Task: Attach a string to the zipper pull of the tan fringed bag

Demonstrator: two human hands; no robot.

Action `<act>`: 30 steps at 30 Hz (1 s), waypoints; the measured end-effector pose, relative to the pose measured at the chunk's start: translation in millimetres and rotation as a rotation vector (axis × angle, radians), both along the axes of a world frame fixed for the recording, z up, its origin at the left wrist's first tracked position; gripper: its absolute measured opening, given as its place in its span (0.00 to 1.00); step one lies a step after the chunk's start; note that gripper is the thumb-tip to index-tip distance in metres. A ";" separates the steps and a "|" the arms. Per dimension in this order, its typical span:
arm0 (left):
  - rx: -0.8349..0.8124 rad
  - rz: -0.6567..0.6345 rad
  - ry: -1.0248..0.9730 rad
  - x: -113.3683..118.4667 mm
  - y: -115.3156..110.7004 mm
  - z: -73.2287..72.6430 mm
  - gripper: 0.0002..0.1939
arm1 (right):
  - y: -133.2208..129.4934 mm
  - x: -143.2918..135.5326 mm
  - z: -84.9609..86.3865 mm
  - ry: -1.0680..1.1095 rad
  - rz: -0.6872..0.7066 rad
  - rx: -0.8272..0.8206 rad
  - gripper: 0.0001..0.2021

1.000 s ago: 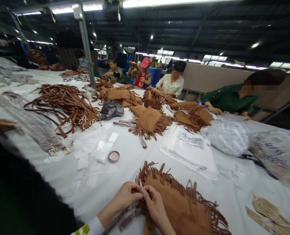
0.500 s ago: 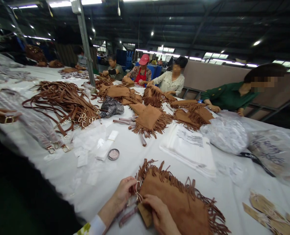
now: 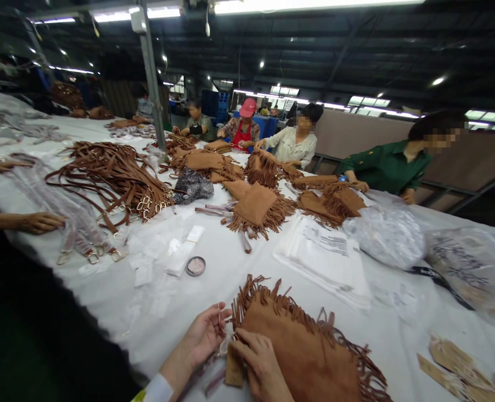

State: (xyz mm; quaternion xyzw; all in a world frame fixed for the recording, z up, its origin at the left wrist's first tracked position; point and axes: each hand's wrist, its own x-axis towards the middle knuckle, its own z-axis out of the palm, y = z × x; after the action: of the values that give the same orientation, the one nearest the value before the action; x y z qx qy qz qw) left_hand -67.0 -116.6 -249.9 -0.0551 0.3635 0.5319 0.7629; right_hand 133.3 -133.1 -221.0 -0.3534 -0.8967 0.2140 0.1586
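Nearest the camera, on the white table (image 3: pixel 105 290): tan fringed suede bag (image 3: pixel 310 357), lying flat, fringe along its upper edge and right side. At its left corner, a small tan hang tag (image 3: pixel 233 367) on a thin pale string (image 3: pixel 221 318). Left hand (image 3: pixel 203 335) pinching the string between fingertips, palm turned up, just beside the bag's fringe. Right hand (image 3: pixel 258 363) pressed down on the bag's corner, fingers closed over the tag's top; whether truly gripping or only pinning, cannot tell. Farther out: small round tin (image 3: pixel 196 266), stack of white printed plastic bags (image 3: pixel 325 257), more fringed bags (image 3: pixel 258 207) mid-table, a heap of brown straps with gold buckles (image 3: pixel 117 178) to the left. At far left, a co-worker's hand (image 3: pixel 38 222) on clear-wrapped straps. Across the table, several seated people, one in a green jacket (image 3: pixel 387 164).
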 end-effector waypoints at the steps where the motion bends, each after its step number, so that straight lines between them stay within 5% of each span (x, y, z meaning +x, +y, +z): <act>1: 0.006 0.011 -0.011 -0.8 -0.9 -0.8 0.15 | 0.1 0.3 1.5 -0.029 0.047 -0.038 0.31; 4: 0.069 0.003 0.023 0.0 -3.7 -4.4 0.21 | -0.6 0.3 8.2 -0.109 0.132 -0.129 0.36; 7: 0.142 -0.068 0.161 4.9 -6.7 -8.1 0.25 | -1.3 -3.2 7.4 -0.036 0.068 -0.160 0.26; 10: 0.187 -0.116 0.297 10.1 -8.6 -10.3 0.26 | 1.5 -9.1 -4.9 0.187 -0.245 -0.202 0.15; 13: 0.267 -0.185 0.465 14.2 -7.3 -12.2 0.27 | 7.3 -15.8 -16.1 0.273 -0.494 -0.276 0.16; 20: 0.597 -0.347 0.901 17.7 -1.1 -6.7 0.13 | 14.6 -26.1 -6.2 0.070 -0.287 -0.254 0.15; 25: 0.783 -0.452 1.295 18.4 -3.1 18.5 0.16 | 23.7 -26.4 5.4 0.339 -0.288 -0.494 0.17; 30: 0.879 -0.434 1.358 19.8 1.2 30.8 0.16 | 32.1 -29.3 2.3 0.624 -0.522 -0.624 0.20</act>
State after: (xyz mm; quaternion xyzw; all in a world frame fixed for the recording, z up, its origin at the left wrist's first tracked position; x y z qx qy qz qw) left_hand -47.3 -115.4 -219.1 0.6510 0.5060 0.3841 0.4155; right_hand 104.0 -101.0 -218.6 -0.5155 -0.5819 0.5199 0.3539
